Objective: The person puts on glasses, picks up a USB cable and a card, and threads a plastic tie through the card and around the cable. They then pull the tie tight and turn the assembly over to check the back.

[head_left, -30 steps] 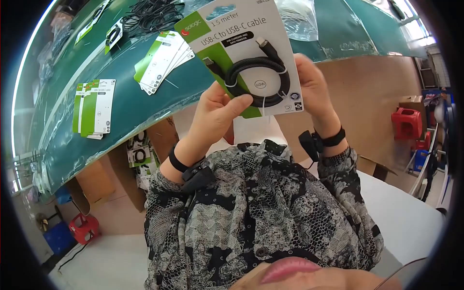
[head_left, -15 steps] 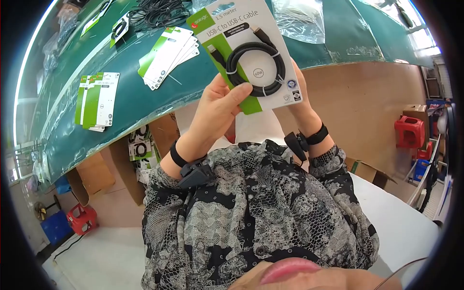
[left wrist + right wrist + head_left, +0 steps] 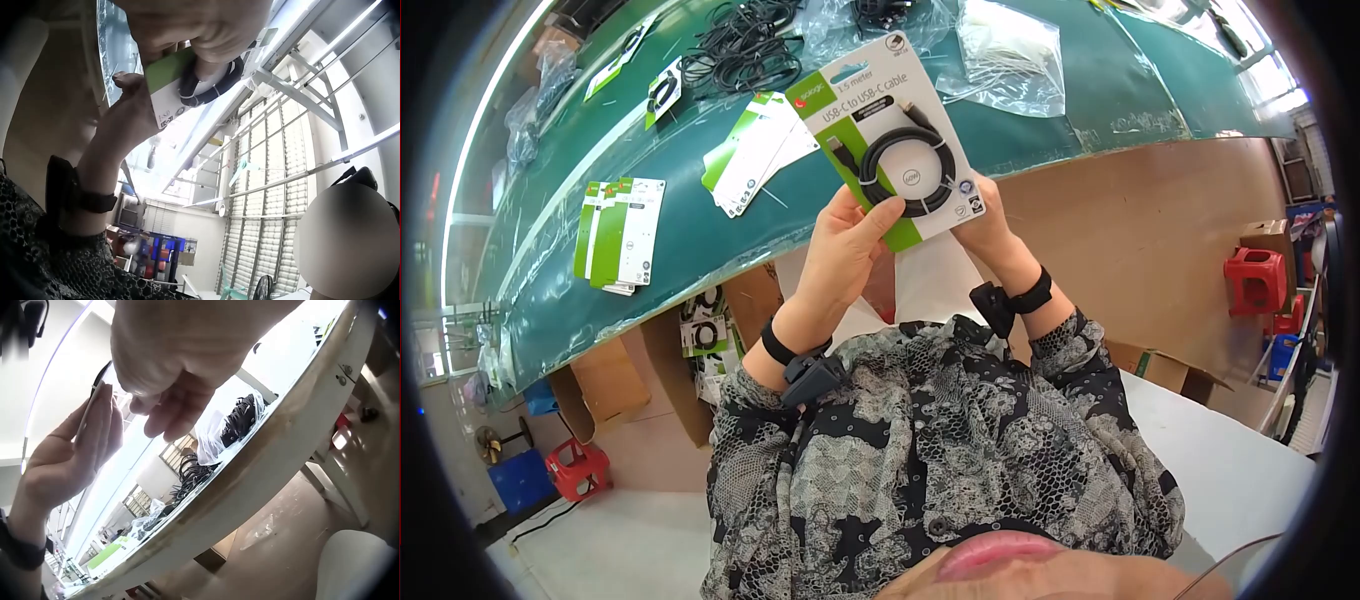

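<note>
A white and green card (image 3: 870,100) with a coiled black USB-C cable (image 3: 948,165) on its front is held up, tilted, before the person's body. My left hand (image 3: 840,245) grips its lower left part, thumb on the front beside the coil, fingers behind. The right hand (image 3: 985,225) is at the lower right edge, partly hidden behind the card. In the left wrist view the card's corner (image 3: 164,100) overlaps the right hand (image 3: 128,115). The right wrist view shows the right hand's fingers (image 3: 178,415) loosely bent, with nothing seen between them; the card there is edge-on beside the left hand (image 3: 69,459).
On the green table (image 3: 700,225) lie two fanned stacks of cards, at left (image 3: 640,232) and centre (image 3: 750,150), carded cables (image 3: 663,92), a loose black cable pile (image 3: 740,50) and a plastic bag of white ties (image 3: 1010,60). Below the edge stands a carton (image 3: 675,365) with carded cables.
The card has moved lower and looks smaller, still in the left hand. My right hand has moved left and down with it. The table and its stacks have shifted slightly in the head view.
</note>
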A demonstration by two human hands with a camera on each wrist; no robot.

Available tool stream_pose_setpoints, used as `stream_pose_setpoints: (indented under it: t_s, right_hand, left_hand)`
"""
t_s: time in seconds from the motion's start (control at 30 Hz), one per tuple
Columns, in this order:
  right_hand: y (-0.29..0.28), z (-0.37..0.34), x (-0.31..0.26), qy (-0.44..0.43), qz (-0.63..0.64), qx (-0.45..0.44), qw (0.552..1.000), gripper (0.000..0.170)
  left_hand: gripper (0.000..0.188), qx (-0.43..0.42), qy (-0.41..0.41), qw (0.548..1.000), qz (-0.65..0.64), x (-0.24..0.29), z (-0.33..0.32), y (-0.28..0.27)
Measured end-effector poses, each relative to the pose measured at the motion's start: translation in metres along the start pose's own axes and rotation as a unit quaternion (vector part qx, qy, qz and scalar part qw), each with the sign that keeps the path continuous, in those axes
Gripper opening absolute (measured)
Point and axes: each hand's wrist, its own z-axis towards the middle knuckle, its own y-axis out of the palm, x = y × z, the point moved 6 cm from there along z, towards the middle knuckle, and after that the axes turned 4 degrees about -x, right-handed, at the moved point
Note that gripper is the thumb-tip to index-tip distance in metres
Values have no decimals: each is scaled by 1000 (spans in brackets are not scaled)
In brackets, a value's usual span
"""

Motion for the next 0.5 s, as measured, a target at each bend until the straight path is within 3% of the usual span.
stream_pose_setpoints:
  t_s: [0.17,0.27,0.43,0.5]
  right_hand:
    - [21,-5,18,14,70,-23,997,34]
    - [31,-5,36,76,124,-45,988,43]
    - [34,13,46,-8,99,-72,992,44]
    - [6,36,45,37,73,-59,995,47]
  left_hand:
    - [32,-14,32,999,-9,-1,0,-5]
    - [33,-27,46,998,-28,-4,-1,-5]
    - [33,-21,46,998,-26,9,11,-6]
    - [34,-4,47,999,-12,21,13,-9]
